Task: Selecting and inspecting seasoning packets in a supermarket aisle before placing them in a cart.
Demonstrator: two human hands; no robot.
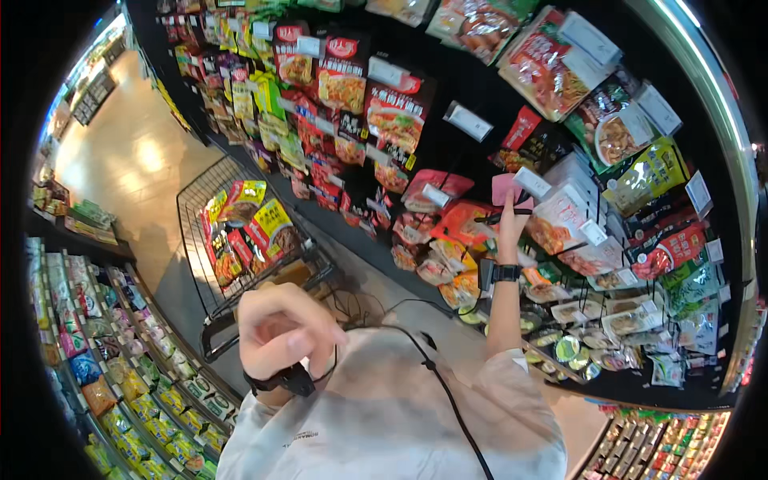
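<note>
My right hand (514, 221) reaches out to a wall rack of hanging food packets, with a black band on the wrist. Its fingertips lie against a small pink packet (503, 189) beside a price tag (532, 182). Whether they grip it cannot be made out. Just below are an orange-red packet (465, 222) and a stack of pale packets (558, 222). My left hand (285, 330) is raised close before my chest, its fingers loosely curled and nothing seen in them. A black strap with a dark device circles that wrist.
A black wire shopping cart (191, 240) stands at the left, with several yellow and red seasoning packets (270, 231) inside. Its handle (213, 342) is near my left hand. Tiered shelves (144, 360) of packaged goods line the lower left. The aisle floor (129, 138) runs beyond the cart.
</note>
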